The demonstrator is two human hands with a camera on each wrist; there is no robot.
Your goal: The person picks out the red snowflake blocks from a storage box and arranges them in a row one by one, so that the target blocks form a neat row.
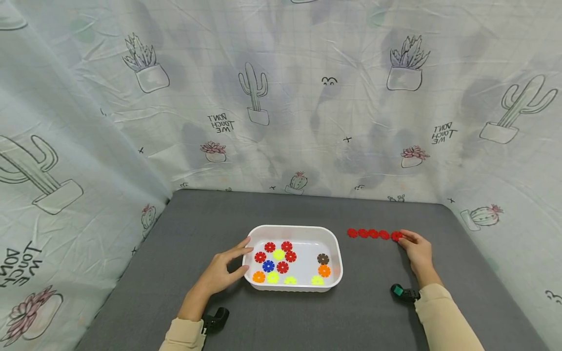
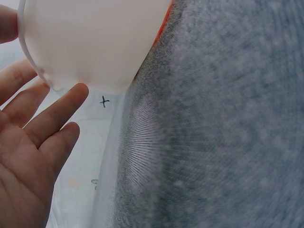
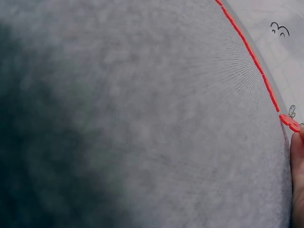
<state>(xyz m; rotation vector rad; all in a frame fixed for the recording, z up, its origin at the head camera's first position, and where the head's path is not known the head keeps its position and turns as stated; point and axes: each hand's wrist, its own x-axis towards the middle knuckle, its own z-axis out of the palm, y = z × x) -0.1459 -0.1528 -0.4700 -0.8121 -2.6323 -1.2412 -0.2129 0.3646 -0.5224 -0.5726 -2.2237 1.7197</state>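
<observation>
In the head view a white tray point(image 1: 303, 288) stands at the middle of the table, with small notched plastic discs inside. My left hand point(image 1: 223, 267) touches its left end, fingers spread along the rim. The left wrist view shows fairly straight fingers of the left hand point(image 2: 33, 137) against the tray's pale wall point(image 2: 90, 42). To the right of the tray, my right hand point(image 1: 417, 251) pinches a red notched disc point(image 1: 396, 236) at the right end of a row of red discs point(image 1: 373, 234). The right wrist view shows this red disc point(image 3: 289, 122) tilted, its near edge raised.
Inside the tray lie several red discs point(image 1: 283, 267), several yellow ones point(image 1: 272, 277), orange ones point(image 1: 324, 271), a blue one point(image 1: 268, 265) and a brown one point(image 1: 323, 259). Dark grey cloth point(image 1: 303, 321) covers the table. A cactus-print curtain point(image 1: 290, 136) hangs behind and at the sides.
</observation>
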